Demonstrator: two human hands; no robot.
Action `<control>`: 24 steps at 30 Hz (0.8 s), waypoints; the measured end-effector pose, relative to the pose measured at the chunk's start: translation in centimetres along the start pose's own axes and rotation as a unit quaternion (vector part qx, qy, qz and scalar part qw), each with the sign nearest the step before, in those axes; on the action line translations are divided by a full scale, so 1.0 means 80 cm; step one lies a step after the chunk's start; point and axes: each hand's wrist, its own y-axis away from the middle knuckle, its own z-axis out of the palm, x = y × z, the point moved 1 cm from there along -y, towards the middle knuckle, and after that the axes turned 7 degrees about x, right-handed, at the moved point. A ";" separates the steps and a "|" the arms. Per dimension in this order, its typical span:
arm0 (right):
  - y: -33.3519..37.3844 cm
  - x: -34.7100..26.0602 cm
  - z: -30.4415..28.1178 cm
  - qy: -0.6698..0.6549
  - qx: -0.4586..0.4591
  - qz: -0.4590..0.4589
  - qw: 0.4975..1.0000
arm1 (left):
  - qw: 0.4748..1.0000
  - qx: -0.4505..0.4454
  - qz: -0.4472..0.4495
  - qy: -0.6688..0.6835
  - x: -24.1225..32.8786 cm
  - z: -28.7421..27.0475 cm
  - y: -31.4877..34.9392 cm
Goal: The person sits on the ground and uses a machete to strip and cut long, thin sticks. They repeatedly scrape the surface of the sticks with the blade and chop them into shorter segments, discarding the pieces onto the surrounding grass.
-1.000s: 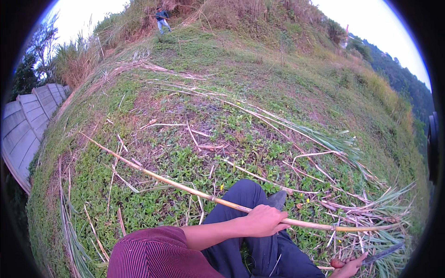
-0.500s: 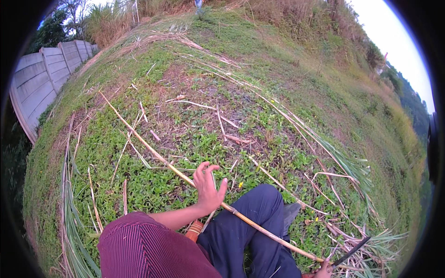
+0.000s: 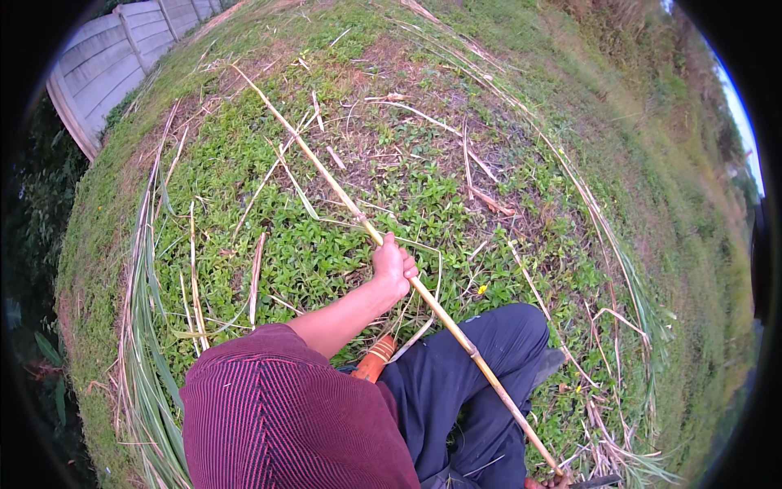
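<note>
A long yellowish cane stalk (image 3: 475, 352) with ringed joints runs slantwise from the far left, across my bent leg, to the lower right. My left hand (image 3: 394, 266) is wrapped round it near its middle, above the leafy ground. At the picture's lower edge my right hand (image 3: 555, 482) is at the stalk's near end, mostly cut off from view. A dark-bladed knife (image 3: 597, 482) juts rightward from that hand; its handle is hidden. Beside my thigh sits an orange object (image 3: 374, 360) with pale bands, partly covered by my sleeve.
Long green-leaved stalks (image 3: 147, 350) lie along the left, and another row of cut stalks (image 3: 599, 213) curves along the right. Dry pieces (image 3: 468, 159) are scattered over the low plants ahead. A grey panel wall (image 3: 110, 53) stands at the far left.
My left hand was open over the stalk and is now closed round it. The view has tilted down and turned left. The knife shows less than before, near the lower edge.
</note>
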 end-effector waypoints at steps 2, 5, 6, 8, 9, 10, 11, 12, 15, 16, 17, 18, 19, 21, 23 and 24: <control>-0.016 0.014 -0.022 0.133 -0.055 -0.125 0.982 | 1.000 -0.028 0.005 0.004 0.002 0.008 0.020; -0.163 0.139 -0.146 0.310 -0.015 -0.440 0.842 | 0.996 -0.088 -0.022 0.003 -0.030 0.043 0.044; -0.142 0.117 -0.106 0.246 -0.076 -0.260 0.931 | 0.997 -0.083 -0.004 -0.001 -0.020 0.035 0.048; -0.038 0.007 -0.022 0.076 -0.037 0.141 0.986 | 0.997 -0.080 0.013 -0.004 -0.006 0.025 0.055; -0.033 0.001 -0.034 0.057 -0.028 0.152 0.986 | 0.995 -0.101 0.005 0.004 -0.012 0.034 0.061; -0.031 -0.001 -0.037 0.040 -0.029 0.166 0.985 | 0.995 -0.101 0.007 0.003 -0.010 0.035 0.065; -0.030 0.002 -0.039 0.022 -0.029 0.180 0.983 | 0.995 -0.104 0.008 0.002 -0.009 0.037 0.068; -0.033 0.006 -0.040 0.015 -0.034 0.179 0.983 | 0.994 -0.106 0.009 0.001 -0.008 0.039 0.071; -0.047 0.023 -0.063 -0.012 -0.030 0.170 0.985 | 0.994 -0.113 0.007 -0.001 -0.016 0.047 0.079; -0.055 0.030 -0.072 -0.018 -0.029 0.167 0.985 | 0.993 -0.118 0.005 0.001 -0.018 0.047 0.080; -0.063 0.039 -0.078 -0.022 -0.031 0.165 0.985 | 0.988 -0.151 0.011 0.005 -0.015 0.047 0.082; -0.080 0.054 -0.086 -0.011 -0.055 0.148 0.987 | 0.987 -0.161 0.018 0.009 -0.008 0.051 0.086; -0.106 0.069 -0.098 0.001 -0.077 0.129 0.989 | 0.985 -0.172 0.021 0.014 -0.004 0.059 0.092; -0.122 0.081 -0.083 0.016 -0.089 0.118 0.989 | 0.982 -0.183 0.039 0.020 0.012 0.067 0.098; -0.127 0.094 -0.086 0.010 -0.039 0.130 0.991 | 0.974 -0.221 0.043 0.028 0.014 0.084 0.102; -0.120 0.088 -0.080 -0.011 -0.024 0.112 0.993 | 0.970 -0.239 0.046 0.030 0.016 0.092 0.102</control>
